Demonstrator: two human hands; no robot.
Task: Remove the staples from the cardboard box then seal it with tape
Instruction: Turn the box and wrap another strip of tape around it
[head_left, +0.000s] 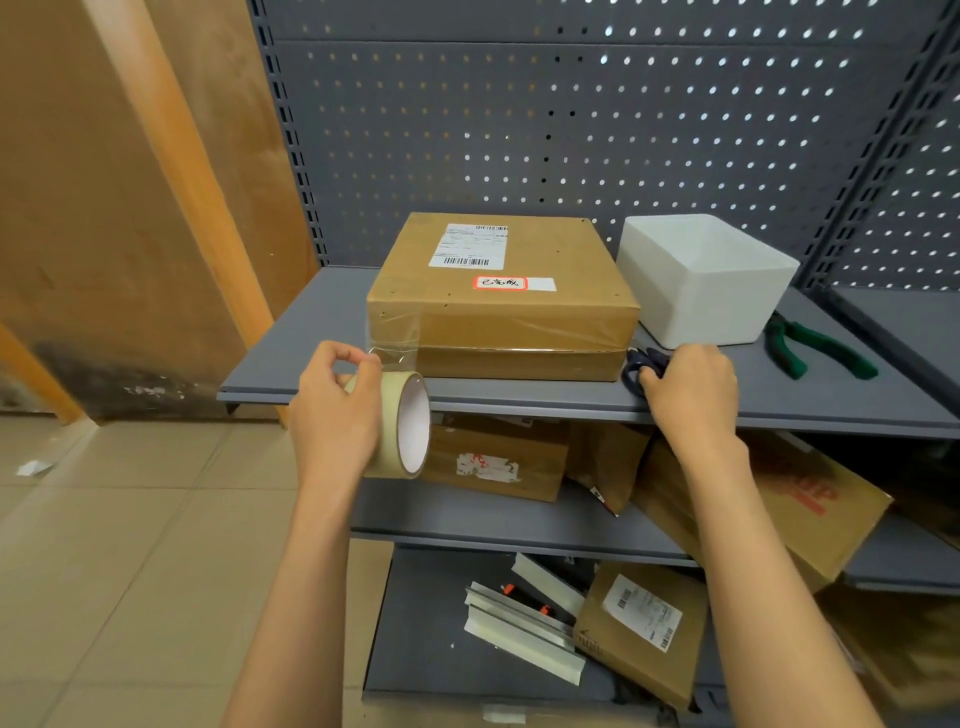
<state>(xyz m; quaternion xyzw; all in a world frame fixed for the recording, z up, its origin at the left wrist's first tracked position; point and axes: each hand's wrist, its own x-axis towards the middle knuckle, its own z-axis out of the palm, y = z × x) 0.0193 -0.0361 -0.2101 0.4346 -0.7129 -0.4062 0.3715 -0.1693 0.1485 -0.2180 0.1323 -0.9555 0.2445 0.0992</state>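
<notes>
A flat cardboard box (498, 306) with a shipping label and a red-edged sticker lies on the top grey shelf (322, 332). Clear tape runs along its front face, and a strip stretches from its left front corner to a roll of tape (400, 426). My left hand (332, 410) grips that roll in front of the shelf edge, thumb and finger pinching the strip. My right hand (685, 389) rests on the shelf at the box's right front corner, fingers curled round dark-handled scissors (644, 366).
A white plastic bin (711, 275) stands right of the box. Green-handled pliers (810, 348) lie on the shelf beyond it. Lower shelves hold several cardboard boxes (498, 457) and white metal strips (524, 623). Pegboard backs the shelving; a tiled floor lies left.
</notes>
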